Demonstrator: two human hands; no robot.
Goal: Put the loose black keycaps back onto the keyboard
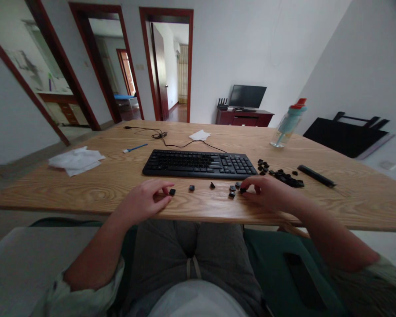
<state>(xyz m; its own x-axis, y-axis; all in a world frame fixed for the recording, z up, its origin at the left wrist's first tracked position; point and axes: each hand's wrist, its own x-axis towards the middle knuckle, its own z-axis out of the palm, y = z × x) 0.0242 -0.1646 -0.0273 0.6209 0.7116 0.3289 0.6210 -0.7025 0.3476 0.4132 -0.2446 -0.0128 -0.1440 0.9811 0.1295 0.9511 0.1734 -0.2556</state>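
"Any containers?"
"A clear bottle (286, 128) near the table's (86, 193) far right corner, a teal tube inside."
"The hands?"
"Left hand (145, 199): fingers apart beside a loose keycap (172, 192); contact, I can't tell. Right hand (267, 191): fingers pinching another keycap (243, 190). Both keycaps lie between the keyboard (198, 164) and the near edge."
"The room?"
"Pale wall (251, 44), television (248, 96) on a reddish cabinet (227, 118)."

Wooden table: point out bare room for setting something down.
Bare wood lies between the large white tissue and the left hand, and beyond the keyboard, between the small white tissue and the bottle. It is crowded right of the keyboard, where the keycap pile and black stick lie, and between left hand and right hand, where loose keycaps are scattered.
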